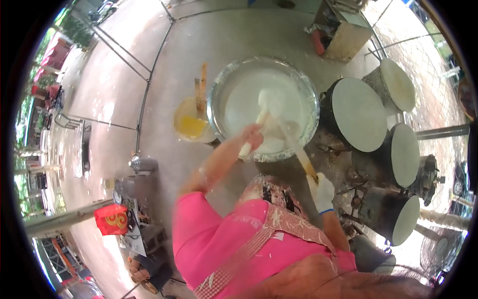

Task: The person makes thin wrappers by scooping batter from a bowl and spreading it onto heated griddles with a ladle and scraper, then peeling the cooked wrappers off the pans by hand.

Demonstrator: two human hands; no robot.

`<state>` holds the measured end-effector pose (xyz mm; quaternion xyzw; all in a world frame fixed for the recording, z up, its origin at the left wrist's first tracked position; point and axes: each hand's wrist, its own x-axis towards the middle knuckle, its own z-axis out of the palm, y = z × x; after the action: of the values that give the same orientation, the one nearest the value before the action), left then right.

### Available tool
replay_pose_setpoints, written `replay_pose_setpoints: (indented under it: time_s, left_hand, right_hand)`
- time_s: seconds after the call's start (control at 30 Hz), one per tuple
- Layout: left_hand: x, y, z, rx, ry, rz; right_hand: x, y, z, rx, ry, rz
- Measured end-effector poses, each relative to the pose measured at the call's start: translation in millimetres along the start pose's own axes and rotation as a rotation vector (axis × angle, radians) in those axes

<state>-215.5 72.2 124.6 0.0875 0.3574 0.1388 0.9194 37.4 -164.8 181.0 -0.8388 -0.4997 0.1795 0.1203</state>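
Observation:
In front of me stands a wide metal basin [314, 112] holding a thick white substance [242, 97], its rim smeared with white. My bare left hand [254, 137] grips a pale, round handle [246, 149] whose white-coated far end reaches over the basin; blur hides that end's exact shape. My right hand [322, 191], in a white glove with a blue cuff, holds a wooden paddle or stick [305, 162]. Its far part slants into the basin and is blurred and whitish. The two tools come close together near the basin's middle.
Left of the basin is a round container [179, 112] with yellow inside and wooden sticks [203, 80]. Several dark vessels with pale flat tops [359, 114] line the right. A box [347, 39] stands beyond; a metal canister [145, 164] and red bag [111, 219] are left.

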Motion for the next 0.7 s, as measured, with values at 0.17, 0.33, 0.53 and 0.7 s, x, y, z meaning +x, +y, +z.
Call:
replay_pose_setpoints:
  time_s: [0.17, 0.33, 0.53, 0.7]
  left_hand:
    - [-113, 68, 151, 0.190, -0.087, 0.146]
    - [-223, 71, 263, 0.740, 0.136, 0.670]
    - [-115, 81, 165, 0.673, -0.031, 0.290]
    - [-77, 5, 216, 0.199, 0.118, -0.167]
  right_hand:
    - [34, -14, -76, 0.085, 0.407, -0.228]
    - [54, -31, -146, 0.448, 0.600, -0.245]
    - [74, 37, -22, 1.132, 0.070, -0.182]
    - [-42, 107, -36, 0.974, 0.008, 0.291]
